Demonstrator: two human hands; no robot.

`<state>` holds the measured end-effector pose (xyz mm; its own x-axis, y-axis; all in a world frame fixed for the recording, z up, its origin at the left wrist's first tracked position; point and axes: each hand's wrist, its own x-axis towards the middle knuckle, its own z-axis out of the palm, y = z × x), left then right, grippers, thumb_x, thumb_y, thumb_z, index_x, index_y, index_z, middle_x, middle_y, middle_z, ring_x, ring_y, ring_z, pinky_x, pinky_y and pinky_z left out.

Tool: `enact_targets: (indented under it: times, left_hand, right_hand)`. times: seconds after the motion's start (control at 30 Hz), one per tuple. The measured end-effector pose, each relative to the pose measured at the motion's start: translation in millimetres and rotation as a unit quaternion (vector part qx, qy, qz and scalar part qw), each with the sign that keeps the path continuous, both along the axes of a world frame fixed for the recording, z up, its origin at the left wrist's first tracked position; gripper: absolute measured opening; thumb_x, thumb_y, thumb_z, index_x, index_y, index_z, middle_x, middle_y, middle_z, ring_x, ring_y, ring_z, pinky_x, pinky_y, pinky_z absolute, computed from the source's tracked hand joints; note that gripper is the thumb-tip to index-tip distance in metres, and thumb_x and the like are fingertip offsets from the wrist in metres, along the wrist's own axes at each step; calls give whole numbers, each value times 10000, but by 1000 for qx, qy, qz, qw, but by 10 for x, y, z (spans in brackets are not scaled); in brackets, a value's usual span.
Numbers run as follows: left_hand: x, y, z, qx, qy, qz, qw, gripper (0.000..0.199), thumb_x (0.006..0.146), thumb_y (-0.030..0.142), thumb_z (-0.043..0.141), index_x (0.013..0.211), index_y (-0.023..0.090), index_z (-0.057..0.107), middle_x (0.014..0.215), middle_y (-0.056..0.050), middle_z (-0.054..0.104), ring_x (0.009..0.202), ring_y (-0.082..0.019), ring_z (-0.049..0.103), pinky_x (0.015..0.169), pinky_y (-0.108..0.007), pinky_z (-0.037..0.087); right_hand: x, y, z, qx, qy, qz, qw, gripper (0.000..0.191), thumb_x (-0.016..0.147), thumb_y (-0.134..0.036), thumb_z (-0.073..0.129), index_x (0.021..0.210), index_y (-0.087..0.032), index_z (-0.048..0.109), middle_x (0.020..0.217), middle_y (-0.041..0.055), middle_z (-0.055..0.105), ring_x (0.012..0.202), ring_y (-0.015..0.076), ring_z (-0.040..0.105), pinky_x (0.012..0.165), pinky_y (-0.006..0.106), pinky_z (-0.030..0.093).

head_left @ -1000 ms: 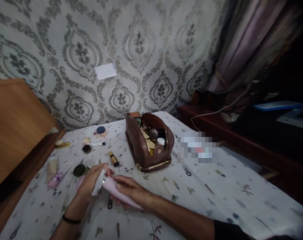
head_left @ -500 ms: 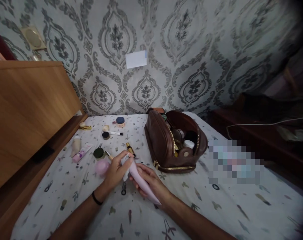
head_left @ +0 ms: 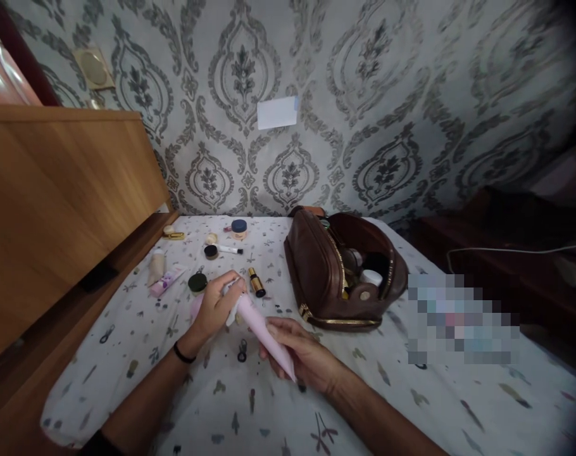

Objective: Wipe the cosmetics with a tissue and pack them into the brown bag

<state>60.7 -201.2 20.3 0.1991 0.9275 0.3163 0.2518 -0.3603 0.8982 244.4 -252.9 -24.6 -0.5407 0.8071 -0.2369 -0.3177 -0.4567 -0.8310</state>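
Note:
A pale pink tube [head_left: 264, 332] slants between my two hands. My left hand [head_left: 216, 307] is closed around its upper end, with a whitish wipe or cloth [head_left: 231, 313] bunched at the fingers. My right hand [head_left: 302, 348] grips the tube's lower part, fingers beneath and thumb on the side. Partly behind my left hand is a pink round item [head_left: 196, 306], with a dark green-lidded jar [head_left: 197, 283] just beyond it. The black and gold tube [head_left: 256, 282] lies past my fingertips. To the right, an unzipped brown bag [head_left: 340, 272] holds several containers, among them a white-lidded one [head_left: 371, 277].
On the printed cloth [head_left: 207, 405] are a blue-lidded jar [head_left: 239, 228], a small black-lidded jar [head_left: 211, 252], a white tube [head_left: 230, 249], a beige tube [head_left: 157, 268] and a pink-white tube [head_left: 167, 280]. A wooden cabinet [head_left: 69, 190] stands left; a pixelated patch is right.
The view has shifted, so the surroundings sit further right. My right hand has slid toward the tube's lower end, and more of the tube shows between my hands.

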Motion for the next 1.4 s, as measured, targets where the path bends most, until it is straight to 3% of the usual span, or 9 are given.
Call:
enact_targets:
  times: [0.17,0.43,0.53,0.67,0.8,0.9,1.1,1.3,1.4]
  left_hand:
    - [-41,46,11,0,60,-37,998,294,884,328,492,629,185,508,592,38,446,608,-122,435,584,-229,337]
    - [-29,95,-42,-143,2,-22,989,231,765,368,561,655,168,598,582,16,555,535,-127,496,511,-226,358]
    - [-32,105,-53,-221,-92,-34,970,215,709,347,614,766,149,673,606,4,606,502,-117,511,477,-214,350]
    - [-35,90,-13,-271,-179,-69,943,245,683,360,657,776,136,696,616,-19,631,509,-114,519,480,-214,353]
    - [-16,21,17,-275,-226,-90,930,258,731,407,648,699,151,657,622,-18,609,523,-112,503,492,-225,363]
    - [39,-33,-14,-275,-285,-102,913,347,794,498,629,697,166,625,635,-14,597,537,-112,499,509,-233,386]
    - [296,-128,-211,-334,-432,-101,831,489,713,636,722,820,162,665,685,-18,655,663,-152,622,643,-260,501]
    - [417,-222,-415,-304,-372,-76,874,486,604,529,858,837,140,684,709,-21,683,670,-155,639,667,-262,500]
    - [363,-205,-416,-288,-342,-63,892,460,640,537,825,802,132,681,696,-25,677,656,-146,622,654,-254,491]
  right_hand:
    - [-4,19,0,197,-143,-82,966,403,748,-512,749,926,-156,683,769,12,662,657,129,590,593,229,456]
    - [33,-55,-132,471,-401,-124,776,370,877,-383,612,1198,-211,676,1031,110,726,864,252,670,758,352,522]
    - [42,-82,-134,499,-417,-134,748,382,901,-390,579,1225,-212,678,1001,130,724,854,266,677,740,370,535]
    - [12,-73,-117,463,-333,-172,803,339,856,-357,655,1164,-219,695,1036,111,721,901,252,675,803,363,529]
    - [-50,-41,-137,313,-222,-182,905,380,755,-392,762,1083,-210,702,920,58,718,823,215,650,739,321,506]
    - [-101,-37,-132,202,-131,-179,954,457,682,-443,820,1050,-201,699,827,25,694,750,176,615,680,281,475]
    - [-209,-52,-64,96,-9,-198,975,418,657,-450,845,963,-204,701,906,35,729,742,155,615,672,251,470]
    - [-249,-35,-132,125,5,-223,967,530,686,-464,823,1151,-256,679,1023,34,732,905,206,657,865,342,505]
    - [-207,-25,-141,176,-56,-218,958,461,694,-489,808,1066,-236,708,966,29,720,895,207,641,836,329,497]
